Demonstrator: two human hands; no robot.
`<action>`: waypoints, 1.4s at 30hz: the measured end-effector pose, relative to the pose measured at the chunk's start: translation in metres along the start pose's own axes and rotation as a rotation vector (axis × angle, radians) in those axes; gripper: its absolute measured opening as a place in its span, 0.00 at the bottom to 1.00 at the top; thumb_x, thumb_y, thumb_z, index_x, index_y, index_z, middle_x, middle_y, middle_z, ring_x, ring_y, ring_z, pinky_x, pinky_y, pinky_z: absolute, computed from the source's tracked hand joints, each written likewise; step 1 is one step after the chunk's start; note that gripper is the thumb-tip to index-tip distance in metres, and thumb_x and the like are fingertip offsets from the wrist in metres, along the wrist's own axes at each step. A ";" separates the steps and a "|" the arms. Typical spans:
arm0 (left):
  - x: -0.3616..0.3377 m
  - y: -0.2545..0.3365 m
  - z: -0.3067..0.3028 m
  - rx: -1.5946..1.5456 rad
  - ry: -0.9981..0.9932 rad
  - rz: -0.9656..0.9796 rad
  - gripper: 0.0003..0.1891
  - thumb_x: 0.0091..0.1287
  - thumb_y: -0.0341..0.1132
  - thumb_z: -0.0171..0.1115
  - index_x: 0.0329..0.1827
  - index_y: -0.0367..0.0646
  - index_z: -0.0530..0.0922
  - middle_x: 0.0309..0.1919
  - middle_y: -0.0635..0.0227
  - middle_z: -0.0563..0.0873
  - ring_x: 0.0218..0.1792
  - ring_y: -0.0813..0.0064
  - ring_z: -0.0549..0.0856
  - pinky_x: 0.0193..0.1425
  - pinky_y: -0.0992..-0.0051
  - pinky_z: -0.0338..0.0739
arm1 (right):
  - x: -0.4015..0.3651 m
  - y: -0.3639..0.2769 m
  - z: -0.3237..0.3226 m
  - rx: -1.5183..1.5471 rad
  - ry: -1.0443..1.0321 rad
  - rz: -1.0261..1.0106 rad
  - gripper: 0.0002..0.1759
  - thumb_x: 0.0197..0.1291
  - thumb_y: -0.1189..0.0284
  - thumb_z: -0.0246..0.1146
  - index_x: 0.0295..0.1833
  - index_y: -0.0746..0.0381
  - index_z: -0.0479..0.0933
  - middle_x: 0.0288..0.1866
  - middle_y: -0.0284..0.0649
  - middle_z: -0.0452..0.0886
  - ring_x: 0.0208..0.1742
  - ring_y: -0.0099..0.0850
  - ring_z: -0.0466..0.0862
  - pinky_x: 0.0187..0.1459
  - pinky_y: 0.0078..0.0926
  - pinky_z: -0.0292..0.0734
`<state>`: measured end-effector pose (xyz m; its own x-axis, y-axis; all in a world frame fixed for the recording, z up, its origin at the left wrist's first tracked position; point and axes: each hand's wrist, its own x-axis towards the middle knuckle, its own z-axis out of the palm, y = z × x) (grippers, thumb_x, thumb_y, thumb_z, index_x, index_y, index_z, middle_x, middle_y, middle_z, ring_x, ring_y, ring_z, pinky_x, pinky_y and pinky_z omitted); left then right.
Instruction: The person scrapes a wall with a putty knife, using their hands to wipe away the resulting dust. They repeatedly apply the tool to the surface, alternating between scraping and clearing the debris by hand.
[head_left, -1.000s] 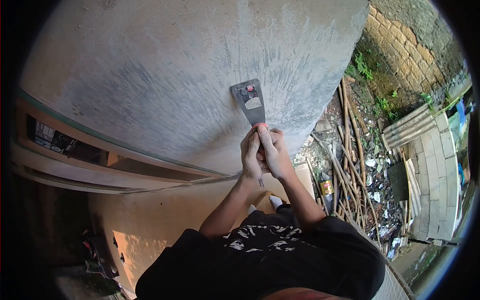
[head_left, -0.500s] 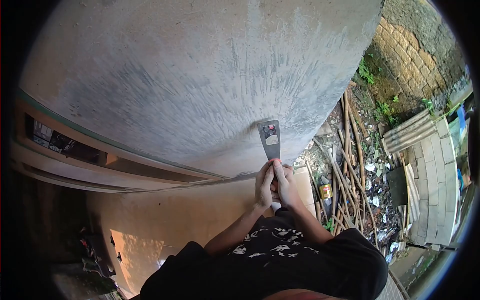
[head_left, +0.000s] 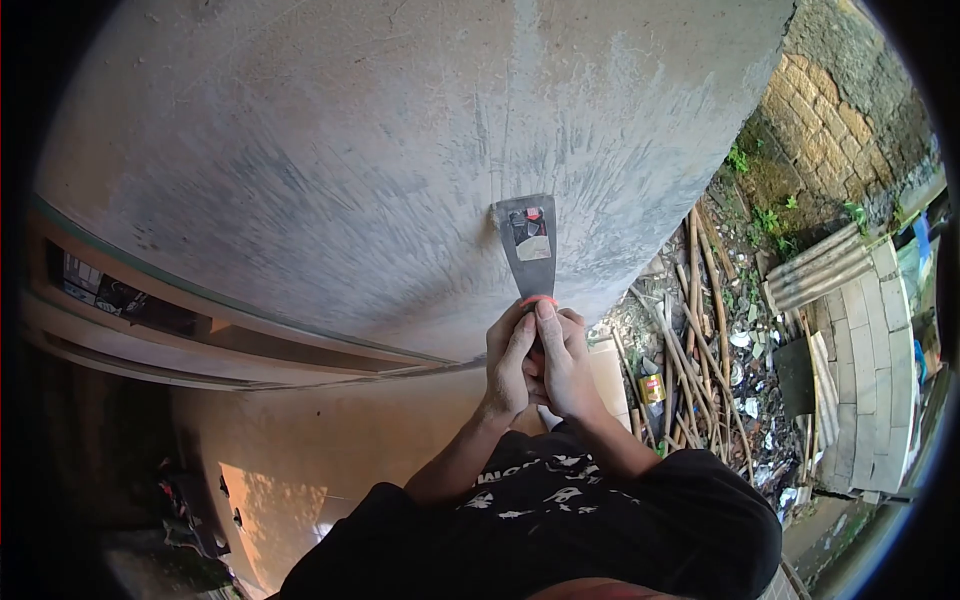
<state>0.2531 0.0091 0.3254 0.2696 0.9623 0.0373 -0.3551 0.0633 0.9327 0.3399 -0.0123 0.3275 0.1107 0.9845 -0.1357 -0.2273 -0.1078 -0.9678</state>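
A putty knife with a wide grey blade and a sticker on it points away from me, its far edge at the wall. My left hand wraps the handle from the left, and my right hand wraps it from the right, both thumbs laid along the top. Most of the handle is hidden in the fingers; a red band shows at its neck. Whitish dust coats both hands. Grey and white streaks fan out over the wall surface around the blade.
A window opening with a green-edged frame lies at the left. Tan tiled floor spreads below. On the right are bamboo poles, rubble, a yellow can, a corrugated sheet and a brick wall.
Both hands and the putty knife have moved up and slightly left along the wall. The blade looks larger and nearer now. The grip stays the same.
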 end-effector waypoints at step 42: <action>-0.019 0.016 -0.016 0.342 -0.207 0.105 0.14 0.74 0.34 0.50 0.54 0.32 0.73 0.46 0.59 0.84 0.43 0.72 0.86 0.48 0.73 0.81 | -0.028 -0.041 -0.022 -0.340 0.124 -0.406 0.16 0.69 0.68 0.52 0.50 0.72 0.74 0.22 0.44 0.73 0.23 0.27 0.72 0.29 0.27 0.68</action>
<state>0.2281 -0.0041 0.3339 0.4344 0.8830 0.1777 -0.0816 -0.1579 0.9841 0.3670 -0.0385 0.3662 0.2426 0.9348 0.2596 0.1815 0.2191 -0.9587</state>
